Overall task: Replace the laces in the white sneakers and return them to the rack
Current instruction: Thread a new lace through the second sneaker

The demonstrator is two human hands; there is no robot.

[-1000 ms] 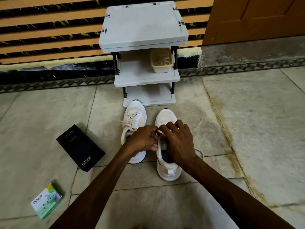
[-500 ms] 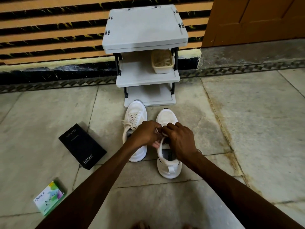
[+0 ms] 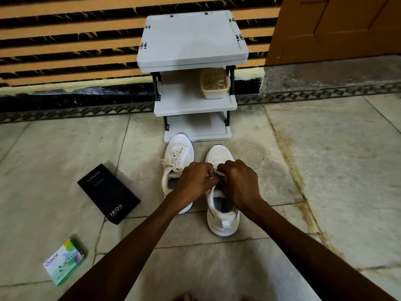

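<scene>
Two white sneakers stand side by side on the floor in front of a grey three-shelf rack (image 3: 193, 46). The left sneaker (image 3: 176, 158) is laced with off-white laces. The right sneaker (image 3: 222, 216) lies under both hands. My left hand (image 3: 195, 180) and my right hand (image 3: 239, 181) meet over its tongue, each pinching a white lace (image 3: 217, 172) at the eyelets. The hands hide most of the lacing. A cream tub (image 3: 214, 84) with laces inside sits on the rack's middle shelf.
A black box (image 3: 108, 193) lies on the floor left of the sneakers, a small green and white box (image 3: 65, 260) nearer me. A striped wall and a brown door (image 3: 338, 27) stand behind the rack. Stone floor tiles stretch to the right.
The hands have stayed on the right sneaker's lace, with the fingers shifting a little closer together. The view has tilted down slightly.
</scene>
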